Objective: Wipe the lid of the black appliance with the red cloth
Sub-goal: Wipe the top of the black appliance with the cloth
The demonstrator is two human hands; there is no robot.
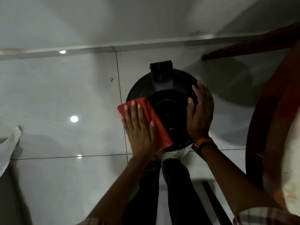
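1. Nearest the camera: two bare forearms reach forward and down over dark trousers, above a glossy tiled floor (65, 98).
2. Left hand (139, 129): laid flat, fingers spread, palm pressing the folded red cloth (155, 120) against the near-left part of the lid (168, 109). The grip is not clenched; the hand holds the cloth down under an extended palm.
3. Right hand (200, 111): open, resting flat on the right edge of the lid, apparently steadying it; it grasps nothing. A ring shows on one finger and an orange-and-black wristband (204, 142) on the wrist.
4. Black appliance (139, 88): round, standing on the floor just ahead of the person's feet, its lid closed, with a hinge or handle block (160, 69) at the far side.
5. Progress, as a judgement: wiping is underway. The cloth covers only the near-left sector; the centre, right and far portions lie uncovered, and whether they are already clean cannot be told.
6. Farther right: a curved wooden furniture edge (266, 120); beyond, a pale wall.
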